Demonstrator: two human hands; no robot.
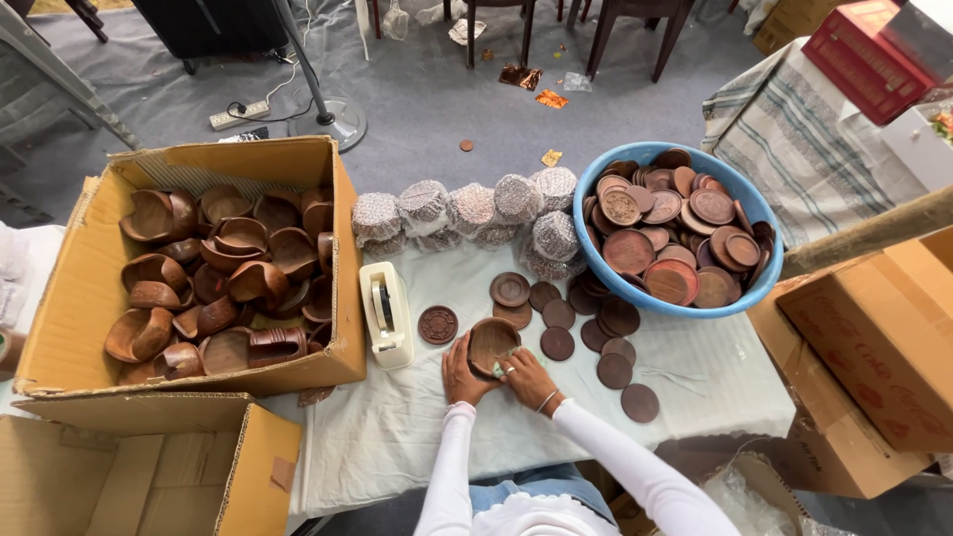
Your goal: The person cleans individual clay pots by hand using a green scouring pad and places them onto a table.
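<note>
left hand [459, 375]: fingers gripping round brown wooden bowl [492, 342]
right hand [528, 378]: fingers seemingly clasping bowl's near edge
bowl: resting on white cloth-covered tabletop [397, 417]

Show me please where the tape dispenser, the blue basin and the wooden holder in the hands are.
tape dispenser [386, 315], head view, on its white body.
blue basin [608, 271], head view, on its front rim.
wooden holder [491, 342], head view, on its inner face.

Craft packing workshop: cartons [89, 288] of wooden holders, basin [596, 268] of coasters.
</note>
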